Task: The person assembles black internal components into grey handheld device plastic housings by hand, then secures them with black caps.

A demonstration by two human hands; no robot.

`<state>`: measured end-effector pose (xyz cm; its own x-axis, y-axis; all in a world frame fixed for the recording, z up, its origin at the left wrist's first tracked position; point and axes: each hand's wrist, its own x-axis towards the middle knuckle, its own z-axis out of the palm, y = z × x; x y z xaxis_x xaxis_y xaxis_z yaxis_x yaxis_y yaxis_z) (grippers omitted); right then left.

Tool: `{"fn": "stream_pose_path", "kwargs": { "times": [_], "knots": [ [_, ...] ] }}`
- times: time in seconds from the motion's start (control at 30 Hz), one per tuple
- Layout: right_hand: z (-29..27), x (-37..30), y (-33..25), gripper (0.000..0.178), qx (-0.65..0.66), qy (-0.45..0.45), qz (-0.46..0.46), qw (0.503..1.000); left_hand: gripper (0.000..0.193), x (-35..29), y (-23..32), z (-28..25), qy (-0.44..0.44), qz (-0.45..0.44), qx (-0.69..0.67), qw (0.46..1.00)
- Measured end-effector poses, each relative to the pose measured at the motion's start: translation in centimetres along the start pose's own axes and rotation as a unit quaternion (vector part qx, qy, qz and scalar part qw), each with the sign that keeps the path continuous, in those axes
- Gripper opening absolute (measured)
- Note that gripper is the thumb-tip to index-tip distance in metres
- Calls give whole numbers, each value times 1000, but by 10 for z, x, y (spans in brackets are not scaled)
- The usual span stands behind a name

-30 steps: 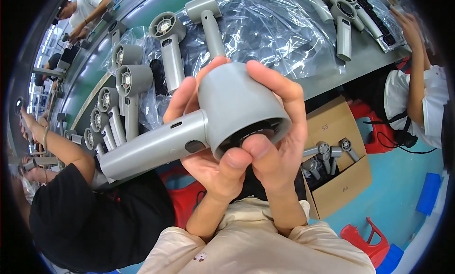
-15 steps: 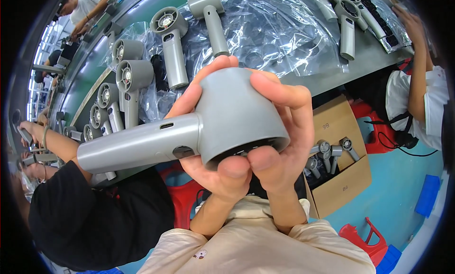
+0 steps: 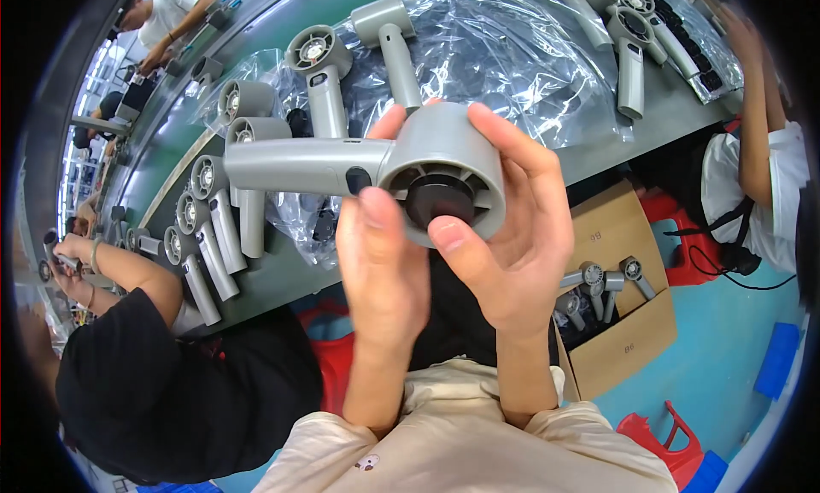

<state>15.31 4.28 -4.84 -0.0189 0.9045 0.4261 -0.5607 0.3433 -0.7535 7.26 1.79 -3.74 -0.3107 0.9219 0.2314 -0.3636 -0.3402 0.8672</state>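
A grey handheld fan point(image 3: 307, 164) is held up in front of me, its handle pointing left and its round head on the right. The head's open end is turned toward me, showing a dark round centre and short ribs. My right hand point(image 3: 525, 237) wraps the head from the right, with its thumb at the rim by the dark centre. At the neck is my left hand point(image 3: 380, 262), slightly blurred, thumb in front below the handle and a fingertip showing above it. The rest of its fingers are hidden behind the fan.
Several more grey fans lie along the bench point(image 3: 555, 151), some on clear plastic sheeting point(image 3: 478, 53). An open cardboard box point(image 3: 636, 331) with fans inside stands at lower right. A person in black point(image 3: 188, 382) works at my left; another in white sits at right. Red stools point(image 3: 666, 437) stand nearby.
The fan has tipped so its head's open end faces me, and it sits higher and farther away. My left thumb has moved off the head's rim toward the neck.
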Motion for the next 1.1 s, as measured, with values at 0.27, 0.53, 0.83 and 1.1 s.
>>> {"fn": "stream_pose_path", "kwargs": {
  "times": [0.27,0.53,0.83,1.1],
  "knots": [
    [-8,-4,-5,94,-10,-1,-111,994,52,-26,68,-36,-121,224,288,923],
    [1,-9,-17,69,-242,-105,-121,957,73,-9,44,-44,-43,87,34,995],
    [10,-16,-18,53,-292,-25,-80,953,68,-4,37,-44,-105,36,19,994],
    [12,-10,-20,49,-295,-28,-66,953,60,5,35,-49,-90,42,79,992]
  ]
}}
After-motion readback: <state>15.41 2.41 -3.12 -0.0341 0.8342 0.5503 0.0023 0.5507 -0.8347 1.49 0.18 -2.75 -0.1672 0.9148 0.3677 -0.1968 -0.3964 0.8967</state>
